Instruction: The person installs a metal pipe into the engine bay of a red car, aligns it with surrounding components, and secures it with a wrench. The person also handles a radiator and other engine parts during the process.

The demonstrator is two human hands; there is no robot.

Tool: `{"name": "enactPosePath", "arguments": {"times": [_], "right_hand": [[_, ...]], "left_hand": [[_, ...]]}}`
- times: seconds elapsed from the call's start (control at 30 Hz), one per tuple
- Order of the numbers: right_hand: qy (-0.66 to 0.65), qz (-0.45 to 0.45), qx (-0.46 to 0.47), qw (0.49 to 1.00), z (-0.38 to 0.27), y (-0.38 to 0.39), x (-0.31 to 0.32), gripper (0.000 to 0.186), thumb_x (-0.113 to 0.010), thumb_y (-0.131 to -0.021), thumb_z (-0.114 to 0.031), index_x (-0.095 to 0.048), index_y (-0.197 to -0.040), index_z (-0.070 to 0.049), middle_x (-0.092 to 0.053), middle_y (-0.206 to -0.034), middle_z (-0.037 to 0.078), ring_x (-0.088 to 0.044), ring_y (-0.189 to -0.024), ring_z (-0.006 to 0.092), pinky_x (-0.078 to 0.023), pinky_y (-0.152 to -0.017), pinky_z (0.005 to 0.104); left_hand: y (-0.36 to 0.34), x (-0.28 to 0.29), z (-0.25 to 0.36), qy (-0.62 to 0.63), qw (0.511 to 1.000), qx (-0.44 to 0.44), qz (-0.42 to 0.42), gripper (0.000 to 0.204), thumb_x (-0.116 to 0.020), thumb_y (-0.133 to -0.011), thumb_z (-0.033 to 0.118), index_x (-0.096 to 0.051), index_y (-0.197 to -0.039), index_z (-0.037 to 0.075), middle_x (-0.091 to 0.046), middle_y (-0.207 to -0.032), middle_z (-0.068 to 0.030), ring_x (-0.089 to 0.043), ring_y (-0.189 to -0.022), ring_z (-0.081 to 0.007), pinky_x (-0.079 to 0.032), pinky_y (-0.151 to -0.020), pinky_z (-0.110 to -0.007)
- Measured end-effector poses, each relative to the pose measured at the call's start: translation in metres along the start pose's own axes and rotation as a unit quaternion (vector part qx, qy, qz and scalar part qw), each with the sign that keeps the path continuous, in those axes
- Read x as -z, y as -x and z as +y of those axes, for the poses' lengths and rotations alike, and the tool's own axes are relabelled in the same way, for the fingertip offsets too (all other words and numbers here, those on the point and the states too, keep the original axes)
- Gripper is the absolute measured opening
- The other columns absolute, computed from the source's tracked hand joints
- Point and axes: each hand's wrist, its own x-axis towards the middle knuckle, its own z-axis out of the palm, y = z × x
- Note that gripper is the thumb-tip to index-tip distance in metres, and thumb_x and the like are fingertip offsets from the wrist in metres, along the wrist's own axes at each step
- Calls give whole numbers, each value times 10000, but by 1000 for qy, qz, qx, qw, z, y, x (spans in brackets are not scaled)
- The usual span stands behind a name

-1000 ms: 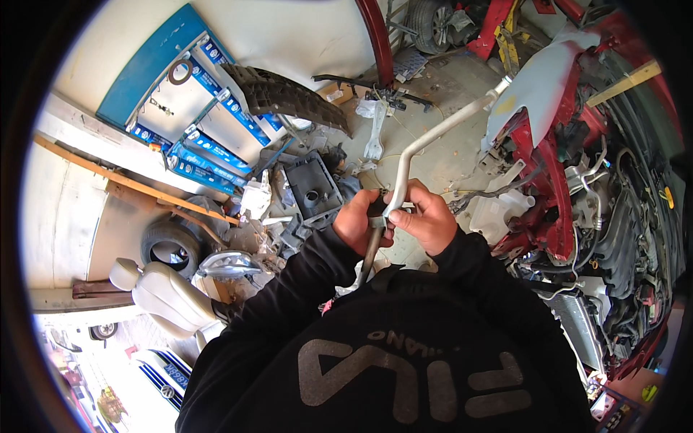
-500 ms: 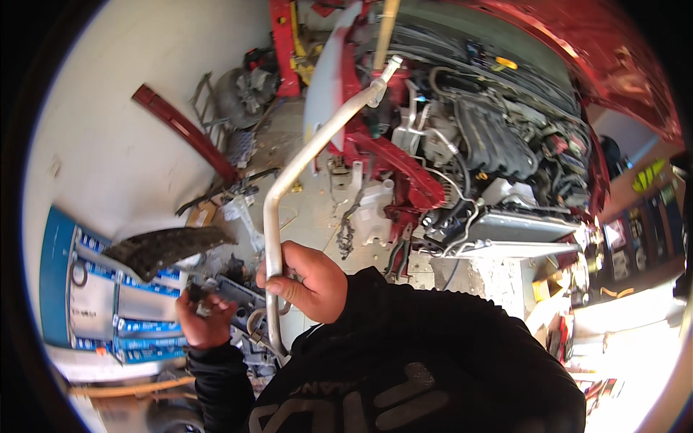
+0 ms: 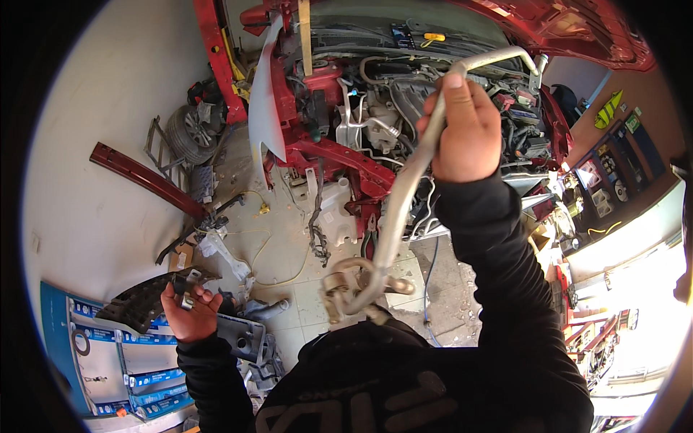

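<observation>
In front of a red car (image 3: 375, 180) with raised hood, in a workshop, I count two hands, one metal pipe, one small metal piece, one wheel with a tyre and one wooden stick. The metal pipe (image 3: 399, 209) is long, silver and bent. The right hand (image 3: 468, 144) is closed around its upper part, with the thumb lying along it. From this hand one end turns to the upper right, over the engine bay (image 3: 404, 108); the other part goes down to the left, to the curled fittings in front of the dark clothing. The left hand (image 3: 189, 321) is well apart from the pipe, lower and to the left. Its palm is turned up, the fingers are half bent, and the small metal piece (image 3: 190, 286) is gripped near the thumb; the exact shape of this piece I cannot tell.

Just beyond the left hand is a black curved liner (image 3: 137, 299), and below it a blue-edged panel (image 3: 58, 325). The wheel (image 3: 191, 135) and a red bar (image 3: 148, 177) are by the white wall. The wooden stick (image 3: 305, 36) stands by the grey fender (image 3: 263, 108). The pipe and the right forearm hide part of the engine bay.
</observation>
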Motion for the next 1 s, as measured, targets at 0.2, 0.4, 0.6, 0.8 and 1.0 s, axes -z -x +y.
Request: {"name": "enactPosePath", "arguments": {"times": [0.2, 0.4, 0.6, 0.8, 1.0], "right_hand": [[186, -5, 1, 982, -12, -68, 96, 329, -665, -1101, -381, -671, -1024, -61, -617, -761, -3, -546, -555, 91, -425, -495, 251], [436, -31, -33, 899, 10, -168, 207, 386, -663, -1089, -371, -699, -1088, 13, -623, -742, 35, -539, -560, 109, -440, -528, 320], [677, -132, 69, 720, 86, -254, 306, 407, -628, -1070, -380, -711, -1090, 18, -738, -942, 284, -715, -980, 494, -549, -866, 525], [662, -144, 51, 733, 204, -304, 357, 383, -632, -1042, -367, -683, -1032, 12, -736, -958, 293, -710, -996, 507, -556, -876, 558], [645, -158, -13, 748, 304, -335, 372, 388, -618, -1039, -378, -697, -1021, 2, -746, -973, 293, -711, -998, 510, -562, -882, 578]], "left_hand": [[-10, -4, -19, 14, 1000, 19, 4, 440, -545, -1048, 568, -669, -1128, 153, -692, -836, -30, -696, -772, -238, -626, -750, -504], [-9, -3, -33, 14, 999, 31, 23, 461, -539, -1043, 585, -672, -1107, 148, -673, -821, -25, -664, -753, -237, -593, -738, -489], [-1, -28, -54, 16, 999, 11, 42, 455, -528, -1059, 575, -665, -1037, 142, -661, -819, -28, -648, -745, -235, -573, -732, -475], [-10, -82, -93, 10, 995, 13, 103, 433, -531, -1056, 569, -663, -970, 165, -664, -796, -28, -639, -717, -237, -534, -662, -428], [-35, -151, -137, -28, 996, 25, 75, 521, -504, -1058, 571, -679, -925, 99, -681, -781, -71, -639, -678, -250, -536, -605, -432]]}}
